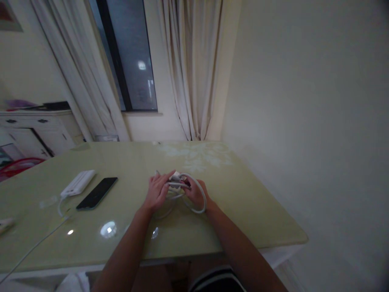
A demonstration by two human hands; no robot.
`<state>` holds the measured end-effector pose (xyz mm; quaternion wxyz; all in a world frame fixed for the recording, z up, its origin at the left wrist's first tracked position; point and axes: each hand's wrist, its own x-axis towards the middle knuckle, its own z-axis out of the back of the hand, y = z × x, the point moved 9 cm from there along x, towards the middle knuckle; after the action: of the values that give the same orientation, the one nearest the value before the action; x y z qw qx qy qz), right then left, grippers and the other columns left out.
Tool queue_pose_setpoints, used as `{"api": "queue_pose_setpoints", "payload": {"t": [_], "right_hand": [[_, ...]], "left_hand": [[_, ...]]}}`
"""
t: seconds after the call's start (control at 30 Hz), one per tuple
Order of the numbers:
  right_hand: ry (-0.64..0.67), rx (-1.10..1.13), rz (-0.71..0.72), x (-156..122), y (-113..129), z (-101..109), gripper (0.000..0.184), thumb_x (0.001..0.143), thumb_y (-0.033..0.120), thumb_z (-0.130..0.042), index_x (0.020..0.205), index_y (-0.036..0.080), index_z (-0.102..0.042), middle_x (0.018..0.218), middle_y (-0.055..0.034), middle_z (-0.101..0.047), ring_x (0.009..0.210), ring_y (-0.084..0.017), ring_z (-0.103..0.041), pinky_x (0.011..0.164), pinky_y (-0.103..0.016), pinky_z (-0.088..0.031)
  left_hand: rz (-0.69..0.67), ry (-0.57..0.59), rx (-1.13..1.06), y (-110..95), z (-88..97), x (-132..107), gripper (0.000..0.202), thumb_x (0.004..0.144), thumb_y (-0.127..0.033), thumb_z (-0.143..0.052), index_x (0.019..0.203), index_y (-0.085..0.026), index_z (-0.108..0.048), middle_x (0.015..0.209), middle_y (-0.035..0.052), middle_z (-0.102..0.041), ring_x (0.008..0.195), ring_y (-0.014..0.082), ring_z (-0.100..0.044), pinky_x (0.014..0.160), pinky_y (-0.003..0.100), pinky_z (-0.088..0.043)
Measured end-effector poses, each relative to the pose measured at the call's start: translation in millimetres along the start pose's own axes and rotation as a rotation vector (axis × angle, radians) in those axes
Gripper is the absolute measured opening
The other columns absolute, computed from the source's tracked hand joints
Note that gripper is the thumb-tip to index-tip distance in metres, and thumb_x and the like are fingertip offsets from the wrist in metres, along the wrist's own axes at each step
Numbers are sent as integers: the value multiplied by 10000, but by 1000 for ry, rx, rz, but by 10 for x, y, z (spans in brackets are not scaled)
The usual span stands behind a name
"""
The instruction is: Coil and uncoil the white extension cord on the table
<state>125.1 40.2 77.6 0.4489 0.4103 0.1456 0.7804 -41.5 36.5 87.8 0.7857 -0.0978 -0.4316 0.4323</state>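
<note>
The cable (204, 198) is pale, whitish-grey and fairly thick, gathered into loose, uneven loops. One wide loop bows out over the back of the right grip (196, 192), while shorter strands cross between the two hands. A white block (175, 176) shows among the strands at the top; its details are blurred. The bundle is over the middle of the worktop (246, 207); whether its lowest strands touch the surface cannot be told. The right grip is closed around the bundle, and the left grip (157, 190) pinches strands between thumb and fingers. Both hide part of the coil.

To the left lie a dark-screened phone (97, 193) and, just beside it, a white power bank (78, 183) with a thin white lead (36, 244) running towards the near edge. Pale curtains (194, 69) flank a dark window (133, 56) beyond.
</note>
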Motion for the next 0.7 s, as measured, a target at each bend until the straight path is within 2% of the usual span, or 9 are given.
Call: {"api": "queue_pose_setpoints", "payload": {"t": [0.07,0.13,0.2,0.3,0.4,0.47,0.57,0.6,0.7], "right_hand": [[-14,-11,-13,-1,-25,13,412,1010,426,-541,1366,232,-616,982,-66,-796,827,-228,-743,747,-291,-524],[6,-10,8,-4,-13,12,408,1012,408,-546,1383,244,-593,1033,-67,-792,859,-223,-751,758,-283,-527],[48,-7,42,-12,21,0,433,980,352,-606,1404,269,-569,1092,-58,-785,931,-220,-752,799,-275,-532],[105,37,114,-33,109,-18,545,921,203,-648,1443,310,-533,1207,-38,-752,1007,-196,-740,863,-266,-531],[138,87,147,-46,165,-40,637,910,166,-641,1501,342,-480,1278,-30,-719,988,-175,-736,861,-255,-525],[155,72,99,-35,120,-71,619,907,214,-668,1495,311,-502,1100,-31,-771,889,-184,-738,799,-256,-518],[163,95,-18,11,-38,-102,297,947,289,-619,1226,248,-714,721,-6,-737,665,-167,-686,675,-243,-477],[138,145,-71,37,-116,-83,235,965,313,-584,1109,231,-751,644,2,-702,599,-151,-652,637,-235,-461],[-47,379,-300,100,-460,84,303,957,400,-543,925,178,-748,503,29,-591,456,-113,-539,520,-214,-404]], "left_hand": [[88,-29,-130,53,2,12,579,973,-472,-387,1444,-211,-601,793,69,-706,913,290,-600,1013,470,-350],[178,-64,-244,106,6,19,589,953,-492,-462,1449,-205,-594,725,42,-692,877,283,-629,1041,468,-354],[225,-66,-335,124,-3,23,579,899,-472,-583,1419,-219,-623,828,48,-735,891,275,-650,1033,446,-390],[250,-47,-487,134,-29,20,554,832,-418,-688,1348,-218,-659,1092,87,-745,915,256,-662,913,382,-485],[289,-114,-624,204,-26,2,593,779,-378,-773,1328,-225,-610,1135,92,-722,866,218,-664,774,310,-514],[318,-231,-685,277,22,-11,654,742,-369,-822,1328,-237,-563,1127,90,-714,851,201,-669,732,281,-515],[327,-512,-687,385,225,-63,689,745,-370,-834,1343,-242,-516,1201,107,-688,925,194,-681,768,264,-531],[317,-612,-660,412,317,-94,689,755,-365,-827,1353,-244,-507,1245,115,-670,968,194,-680,783,256,-532],[297,-813,-610,511,536,-184,671,792,-351,-777,1393,-267,-489,1365,119,-607,1014,186,-678,728,221,-525]]}}
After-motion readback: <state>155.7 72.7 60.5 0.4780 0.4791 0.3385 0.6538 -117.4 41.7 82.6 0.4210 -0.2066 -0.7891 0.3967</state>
